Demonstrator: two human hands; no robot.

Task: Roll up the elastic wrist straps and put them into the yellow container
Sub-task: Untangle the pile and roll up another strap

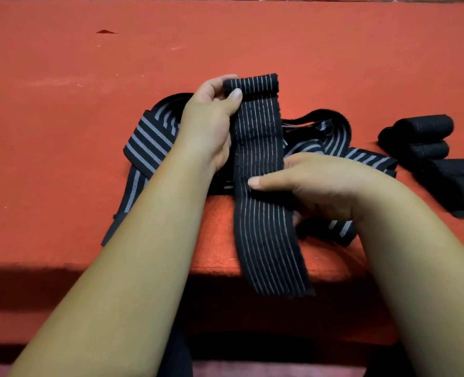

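A black elastic strap with thin pale stripes runs from a small rolled end at the top down over the table's front edge. My left hand pinches that rolled end between thumb and fingers. My right hand grips the strap's middle, thumb across its face and fingers behind it. Beneath both hands lies a loose heap of black straps with wide grey stripes. The yellow container is not in view.
Several rolled black straps lie in a cluster at the right. The red felt-covered table stretches far back. Its front edge drops off just below the hands into shadow.
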